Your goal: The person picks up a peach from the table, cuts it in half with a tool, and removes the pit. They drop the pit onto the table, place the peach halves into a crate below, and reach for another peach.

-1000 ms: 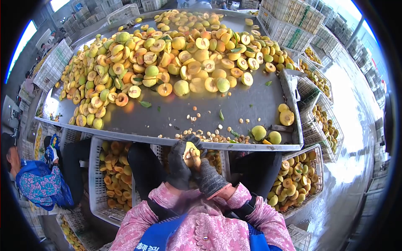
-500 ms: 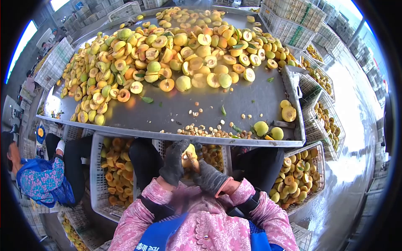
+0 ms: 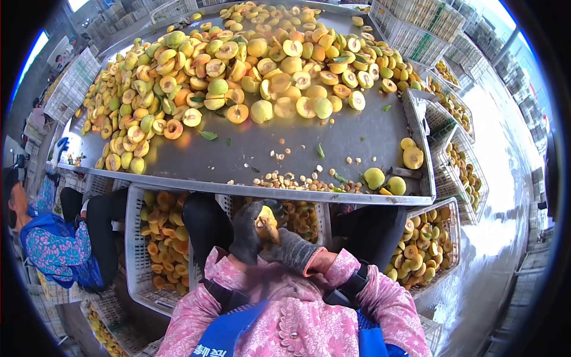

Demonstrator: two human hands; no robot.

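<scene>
My left hand (image 3: 246,231), in a dark grey work glove, is closed around a cut yellow peach (image 3: 267,214) in front of my lap. The peach's cut side faces up toward me. My right hand (image 3: 295,247), gloved in grey with an orange-edged cuff, grips a short brown tool (image 3: 269,230). Its tip meets the peach, and most of the tool is hidden by the fingers and fruit. Both hands are close together, just below the front edge of the metal table (image 3: 333,149). Behind them a crate of peach halves (image 3: 302,219) partly shows.
A heap of peach halves (image 3: 202,71) covers the table's far side. Peach stones (image 3: 297,179) lie along its front lip, near whole peaches (image 3: 374,177). Filled crates stand left (image 3: 134,250) and right (image 3: 455,238) of my legs. A co-worker (image 3: 56,247) sits at the left.
My hands stay together on the peach, with the tool still against it. The co-worker's arm now reaches up to the table's left edge. The whole view has shifted slightly.
</scene>
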